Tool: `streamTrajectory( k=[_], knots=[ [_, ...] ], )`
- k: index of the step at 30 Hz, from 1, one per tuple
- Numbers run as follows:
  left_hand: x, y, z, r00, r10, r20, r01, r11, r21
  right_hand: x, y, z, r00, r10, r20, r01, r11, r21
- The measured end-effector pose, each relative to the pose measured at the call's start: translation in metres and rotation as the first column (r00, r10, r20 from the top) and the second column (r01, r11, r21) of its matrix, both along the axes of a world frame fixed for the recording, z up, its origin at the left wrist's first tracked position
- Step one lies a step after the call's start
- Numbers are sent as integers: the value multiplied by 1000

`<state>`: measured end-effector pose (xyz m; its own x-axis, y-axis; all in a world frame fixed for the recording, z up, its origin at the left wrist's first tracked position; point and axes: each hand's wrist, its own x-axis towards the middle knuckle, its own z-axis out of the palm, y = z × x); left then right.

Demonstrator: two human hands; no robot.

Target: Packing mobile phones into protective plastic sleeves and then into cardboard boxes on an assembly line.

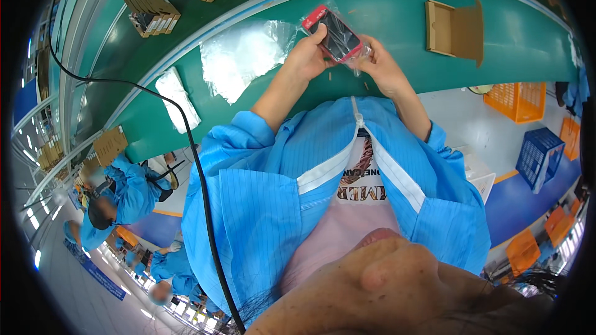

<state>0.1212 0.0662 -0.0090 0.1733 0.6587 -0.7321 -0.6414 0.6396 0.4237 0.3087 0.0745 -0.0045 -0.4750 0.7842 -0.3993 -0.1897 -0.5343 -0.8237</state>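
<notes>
Between my hands, above the green worktop point(397, 18), is a flat rectangular device point(340, 37) with a black face and red ends, in a clear plastic bag. My left hand point(305, 56) is closed on its left edge, thumb across the face. At the lower right corner, my right hand point(383, 69) pinches the loose end of the clear bag point(359, 59); some of its fingertips are hidden. To the left of the device lies a spread of clear plastic bags point(242, 56). An open brown cardboard box point(439, 28) sits farther right.
White sheets or bags point(178, 98) lie at the left. Brown boxes point(149, 12) stand in rows on a shelf beyond the worktop. A black cable point(186, 115) hangs across the left side. Orange point(516, 100) and blue crates point(539, 158) stand at right; people in blue point(127, 189) work at left.
</notes>
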Motion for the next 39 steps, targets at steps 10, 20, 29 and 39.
streamTrajectory(
  k=[10,20,29,39],
  knots=[
    [44,48,25,837,-539,-95,548,825,139,58,9,11,485,-368,793,-470,655,592],
    [252,135,-24,188,82,-979,647,739,186,193,26,-32,304,-713,632,211,698,685],
    [252,132,-57,-182,515,-838,957,287,-32,189,61,-55,324,-778,538,465,626,626],
    [141,77,-7,51,507,-860,809,484,334,315,107,-97,61,-683,728,168,726,667]
  ],
)
